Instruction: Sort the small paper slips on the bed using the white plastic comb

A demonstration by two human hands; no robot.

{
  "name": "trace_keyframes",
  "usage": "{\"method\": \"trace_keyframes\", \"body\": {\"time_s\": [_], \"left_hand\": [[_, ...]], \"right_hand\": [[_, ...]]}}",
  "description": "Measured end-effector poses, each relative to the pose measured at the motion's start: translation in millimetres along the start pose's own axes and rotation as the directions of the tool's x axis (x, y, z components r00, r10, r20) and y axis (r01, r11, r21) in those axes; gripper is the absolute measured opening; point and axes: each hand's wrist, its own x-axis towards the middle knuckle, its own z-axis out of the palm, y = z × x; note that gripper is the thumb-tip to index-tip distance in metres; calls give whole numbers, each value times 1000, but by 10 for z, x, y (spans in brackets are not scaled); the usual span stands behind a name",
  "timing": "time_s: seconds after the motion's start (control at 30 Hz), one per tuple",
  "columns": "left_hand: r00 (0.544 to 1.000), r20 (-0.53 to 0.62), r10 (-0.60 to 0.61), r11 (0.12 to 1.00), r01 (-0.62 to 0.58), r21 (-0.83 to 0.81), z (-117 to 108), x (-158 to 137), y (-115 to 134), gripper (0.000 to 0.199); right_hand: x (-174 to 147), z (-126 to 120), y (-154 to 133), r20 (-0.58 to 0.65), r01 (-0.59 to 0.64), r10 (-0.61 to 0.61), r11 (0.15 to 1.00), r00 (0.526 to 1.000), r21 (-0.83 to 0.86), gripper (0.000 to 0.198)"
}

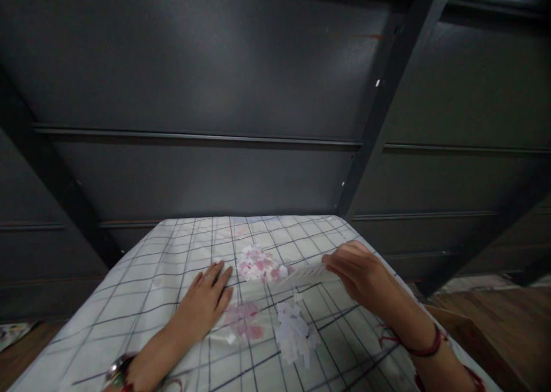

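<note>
My left hand [206, 297] lies flat with fingers spread on the checked cloth, beside a clear plastic bag [245, 320] with pink pieces in it. My right hand [359, 274] pinches the end of a thin, whitish, see-through strip [305, 274]; its exact kind is unclear. The strip's far end reaches a heap of pink and white paper-like pieces [258, 263]. Nearer to me lies a second heap of white pieces [295, 332], between my two hands.
A white cloth with dark grid lines [181, 243] covers the table. Dark metal panels [206, 174] stand right behind its far edge. At the lower right, a cardboard box [469, 340] sits beside the table on a wooden floor [512, 311].
</note>
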Motion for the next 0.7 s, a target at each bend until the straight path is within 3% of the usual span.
{"method": "trace_keyframes", "body": {"time_s": [0.13,0.33,0.53,0.7], "left_hand": [[1000,3,-9,1000,9,-12,-3,0,3,43],[1000,6,-8,999,8,-31,-18,0,4,44],[1000,-30,-1,999,0,-42,-2,-5,-1,43],[1000,-21,-10,998,9,-55,-2,-5,-1,43]], "right_hand": [[6,-3,-5,95,-4,7,1000,995,-25,24],[-20,2,49,36,-62,63,998,997,-28,22],[-35,-31,50,118,-59,58,998,991,11,20],[-16,21,43,-50,21,-24,998,998,-58,17]]}}
